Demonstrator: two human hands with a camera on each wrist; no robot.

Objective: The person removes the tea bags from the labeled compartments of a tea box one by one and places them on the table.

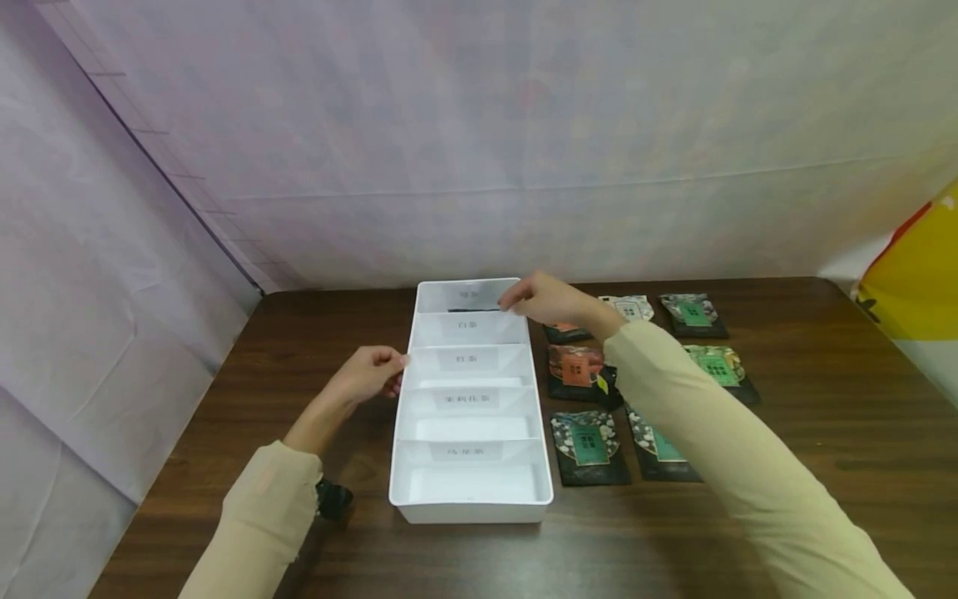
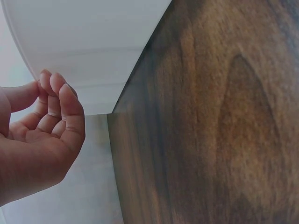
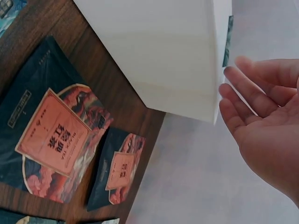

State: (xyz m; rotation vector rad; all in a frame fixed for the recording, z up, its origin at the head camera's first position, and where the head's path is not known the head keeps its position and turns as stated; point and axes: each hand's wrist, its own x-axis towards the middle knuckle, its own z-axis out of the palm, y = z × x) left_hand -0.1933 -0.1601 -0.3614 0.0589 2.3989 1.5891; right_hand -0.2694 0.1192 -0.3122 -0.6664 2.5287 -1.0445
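A long white box (image 1: 471,514) with several compartments in a row stands on the table. At its left rim, my left hand (image 1: 367,374) pinches the edge between thumb and curled fingers (image 2: 72,109). My right hand (image 1: 550,299) is over the far right corner of the box, its fingers (image 3: 254,95) loosely bent and holding nothing. Just beside those fingertips, a dark green strip of a pouch (image 3: 228,42) shows above the rim. In the head view, a dark edge (image 1: 475,310) lies in the farthest compartment; the rest of it is hidden.
Several dark tea pouches lie right of the box, among them an orange-labelled one (image 1: 576,372), a green-labelled one (image 1: 590,445) and a far one (image 1: 693,314). My right forearm partly covers some. A white curtain (image 1: 479,150) hangs behind the brown table (image 1: 823,399).
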